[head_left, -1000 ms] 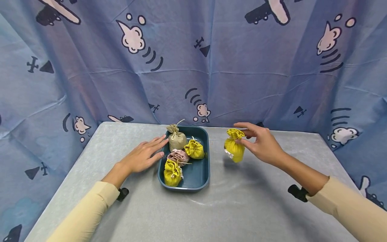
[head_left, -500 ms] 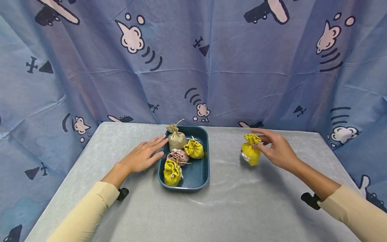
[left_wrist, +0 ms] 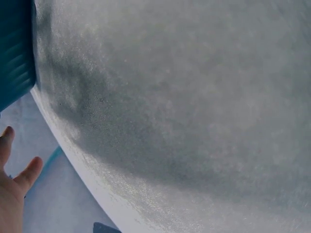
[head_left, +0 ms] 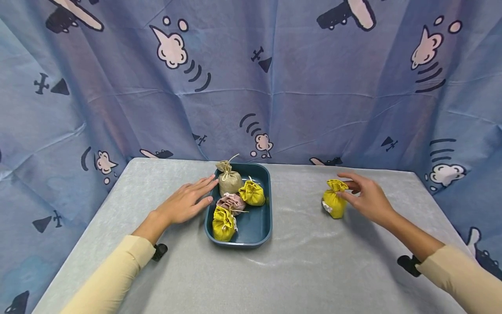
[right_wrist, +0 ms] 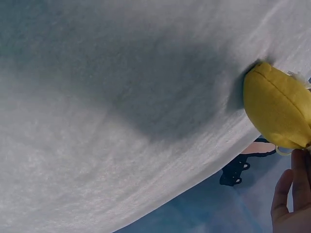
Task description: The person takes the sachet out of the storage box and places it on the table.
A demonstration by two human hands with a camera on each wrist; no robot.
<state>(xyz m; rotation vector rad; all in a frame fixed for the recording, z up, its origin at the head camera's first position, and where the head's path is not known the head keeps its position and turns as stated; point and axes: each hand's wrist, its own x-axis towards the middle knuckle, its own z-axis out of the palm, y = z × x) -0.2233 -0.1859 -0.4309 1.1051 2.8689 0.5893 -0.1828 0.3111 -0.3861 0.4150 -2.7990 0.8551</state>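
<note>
My right hand [head_left: 368, 198] pinches the gathered neck of a yellow drawstring pouch [head_left: 334, 204] between thumb and fingers, to the right of the tray. In the right wrist view the pouch's rounded bottom [right_wrist: 274, 104] is right at the table surface, and a bit of white trim shows on its side. My left hand [head_left: 183, 203] lies with extended fingers, their tips at the left rim of a dark blue tray [head_left: 255, 224]. Inside the tray sit a tan pouch [head_left: 230, 184], a pink one [head_left: 228, 202] and two yellow ones, one by the right wall [head_left: 252, 194] and one in front [head_left: 223, 229].
A pale grey cloth covers the table [head_left: 290, 270]. Behind it hangs a blue patterned curtain [head_left: 298, 109], close to the table's back edge. The left wrist view shows the tray's ribbed outer wall [left_wrist: 14, 53].
My right hand has carried the yellow pouch to the right, away from the tray, and lowered it toward the table. The left hand and tray have stayed in place.
</note>
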